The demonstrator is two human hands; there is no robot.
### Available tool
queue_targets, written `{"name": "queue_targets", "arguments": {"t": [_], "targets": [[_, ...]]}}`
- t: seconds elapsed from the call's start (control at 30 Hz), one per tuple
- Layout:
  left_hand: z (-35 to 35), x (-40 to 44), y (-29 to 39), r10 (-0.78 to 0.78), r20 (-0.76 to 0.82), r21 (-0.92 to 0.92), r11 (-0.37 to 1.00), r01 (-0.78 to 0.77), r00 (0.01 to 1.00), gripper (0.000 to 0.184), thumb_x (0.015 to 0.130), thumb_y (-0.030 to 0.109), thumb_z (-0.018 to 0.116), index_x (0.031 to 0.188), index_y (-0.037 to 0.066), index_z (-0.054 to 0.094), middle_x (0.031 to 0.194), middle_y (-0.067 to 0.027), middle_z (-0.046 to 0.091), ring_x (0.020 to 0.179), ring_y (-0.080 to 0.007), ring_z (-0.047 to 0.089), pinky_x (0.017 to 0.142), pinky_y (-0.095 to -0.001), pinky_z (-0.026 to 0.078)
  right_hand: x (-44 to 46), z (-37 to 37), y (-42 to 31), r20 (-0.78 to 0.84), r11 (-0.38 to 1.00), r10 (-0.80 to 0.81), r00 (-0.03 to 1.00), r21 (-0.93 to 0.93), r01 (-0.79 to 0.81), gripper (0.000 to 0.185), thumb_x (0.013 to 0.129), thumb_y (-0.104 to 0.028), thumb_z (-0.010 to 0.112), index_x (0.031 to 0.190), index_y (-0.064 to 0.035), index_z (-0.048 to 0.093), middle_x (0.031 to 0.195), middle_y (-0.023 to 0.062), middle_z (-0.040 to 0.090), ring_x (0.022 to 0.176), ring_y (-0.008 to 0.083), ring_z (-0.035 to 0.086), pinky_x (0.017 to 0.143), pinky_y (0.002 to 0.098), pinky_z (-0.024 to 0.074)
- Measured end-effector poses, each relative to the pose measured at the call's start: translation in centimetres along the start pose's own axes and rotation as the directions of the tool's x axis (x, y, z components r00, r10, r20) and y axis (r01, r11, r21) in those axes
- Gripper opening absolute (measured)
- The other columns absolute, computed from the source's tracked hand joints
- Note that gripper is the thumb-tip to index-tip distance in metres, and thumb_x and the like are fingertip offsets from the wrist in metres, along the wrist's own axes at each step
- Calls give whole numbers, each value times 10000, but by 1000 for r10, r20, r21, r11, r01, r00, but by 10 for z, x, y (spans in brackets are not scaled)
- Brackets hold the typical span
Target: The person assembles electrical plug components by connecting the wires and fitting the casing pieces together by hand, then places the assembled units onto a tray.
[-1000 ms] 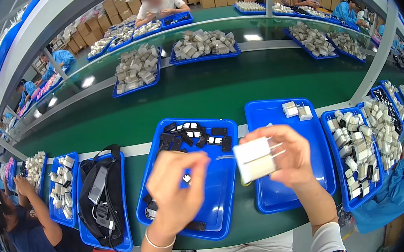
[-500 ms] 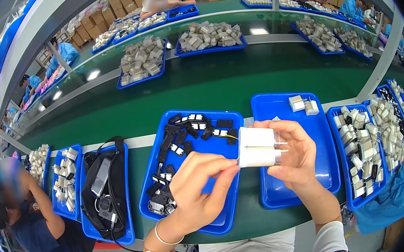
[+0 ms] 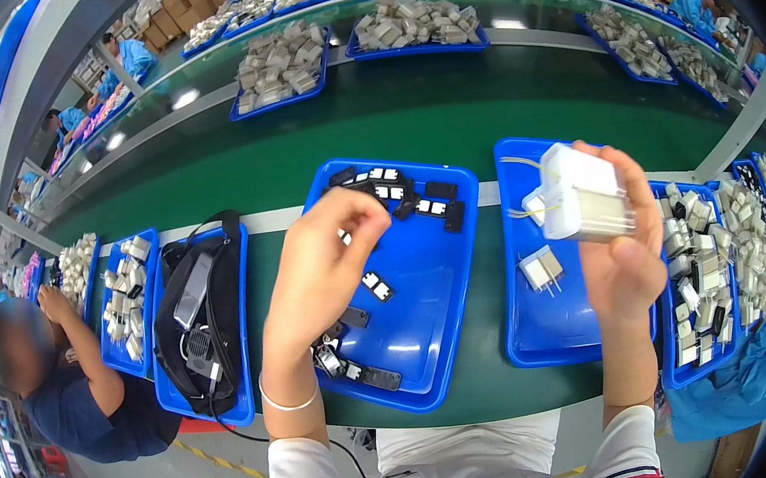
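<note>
Raised over the right-hand blue tray point(image 3: 529, 317), my right hand point(image 3: 629, 239) grips white plug housings point(image 3: 583, 193) between thumb and fingers; thin wires stick out to their left. Two more white plugs lie in that tray, one point(image 3: 541, 270) with its pins pointing down. My left hand point(image 3: 337, 254) hovers above the left part of the other blue tray point(image 3: 440, 327), thumb and fingertips pressed together; whatever may be between them is too small to make out. Black parts point(image 3: 444, 207) with white pieces lie along that tray's back and left side.
A black bag point(image 3: 198, 317) with a grey device lies in a tray at the left. Trays heaped with white plugs point(image 3: 701, 297) stand at the right, far left and on the shelf point(image 3: 415, 23). Co-workers sit at the left point(image 3: 90, 404), right and across.
My right hand has moved right with the housings, turning them so the wires show. My left hand has drawn away from them to the left. The view has shifted downward.
</note>
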State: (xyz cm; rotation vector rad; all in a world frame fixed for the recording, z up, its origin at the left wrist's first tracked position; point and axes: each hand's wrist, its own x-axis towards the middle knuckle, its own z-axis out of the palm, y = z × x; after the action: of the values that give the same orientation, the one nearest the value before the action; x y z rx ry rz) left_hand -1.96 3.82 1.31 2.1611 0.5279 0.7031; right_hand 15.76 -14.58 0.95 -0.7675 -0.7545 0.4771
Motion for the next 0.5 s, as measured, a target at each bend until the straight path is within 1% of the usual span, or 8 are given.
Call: {"name": "queue_targets", "arguments": {"t": [0.03, 0.07, 0.1, 0.13, 0.33, 0.43, 0.47, 0.5], "targets": [[-1, 2, -17, 104, 100, 431, 892, -138, 990, 147, 754, 139, 655, 833, 40, 580, 736, -80, 610, 622, -209, 595, 560, -278, 452, 0, -2, -3, -15, 998, 13, 1000, -55, -14, 806, 599, -222, 712, 1260, 77, 363, 1284, 242, 415, 1184, 309, 450, 986, 410, 387], [1, -2, -26, -80, 232, 622, 779, -84, 969, 220, 679, 127, 689, 877, 71, 610, 834, -93, 636, 761, -273, 626, 666, -357, 486, 1, -4, -4, 8, 998, 1, 1000, -63, -1, 810, 598, -220, 714, 1261, 81, 359, 1274, 244, 426, 1186, 309, 449, 994, 415, 376], [6, -4, -32, -235, 325, 733, 674, -88, 916, 299, 643, 161, 731, 902, 69, 612, 862, -115, 642, 801, -292, 625, 709, -387, 491, 1, -4, -3, 18, 998, 12, 1000, -68, -11, 813, 597, -220, 715, 1262, 82, 358, 1270, 244, 431, 1186, 309, 450, 996, 414, 374], [12, -3, -35, -373, 398, 750, 658, -63, 838, 404, 595, 195, 782, 914, 32, 595, 870, -160, 634, 849, -327, 630, 706, -407, 517, 0, -4, -3, 28, 997, 24, 999, -74, -22, 817, 595, -220, 716, 1263, 82, 357, 1266, 243, 436, 1186, 309, 450, 998, 412, 372], [43, 9, -54, -557, 370, 861, 506, -49, 743, 396, 597, 206, 770, 923, 52, 607, 891, -165, 639, 837, -332, 622, 735, -415, 496, 0, -4, -6, 38, 996, 55, 998, -73, -52, 813, 589, -221, 712, 1259, 83, 365, 1248, 240, 455, 1181, 306, 455, 1006, 400, 361], [39, 12, -56, -430, 408, 763, 645, -42, 806, 234, 678, 45, 646, 904, 8, 597, 877, -191, 625, 853, -346, 623, 706, -432, 515, 0, -2, -5, 54, 996, 62, 997, 54, -65, 758, 587, -148, 687, 1241, 79, 381, 1225, 255, 470, 1157, 309, 476, 993, 408, 374], [39, 12, -56, -357, 406, 709, 704, -43, 841, 189, 694, -19, 556, 878, -1, 595, 867, -198, 615, 824, -348, 624, 695, -438, 515, 1, 0, -4, 60, 991, 59, 996, 114, -65, 734, 585, -111, 676, 1233, 78, 388, 1214, 264, 476, 1146, 311, 486, 985, 413, 382], [40, 12, -56, -364, 400, 724, 688, -47, 841, 204, 679, 29, 610, 882, 11, 600, 882, -183, 619, 845, -338, 617, 713, -426, 506, 1, 1, -2, 60, 990, 75, 995, 113, -81, 729, 589, -117, 672, 1232, 79, 390, 1212, 261, 478, 1143, 309, 487, 985, 410, 381]]}}
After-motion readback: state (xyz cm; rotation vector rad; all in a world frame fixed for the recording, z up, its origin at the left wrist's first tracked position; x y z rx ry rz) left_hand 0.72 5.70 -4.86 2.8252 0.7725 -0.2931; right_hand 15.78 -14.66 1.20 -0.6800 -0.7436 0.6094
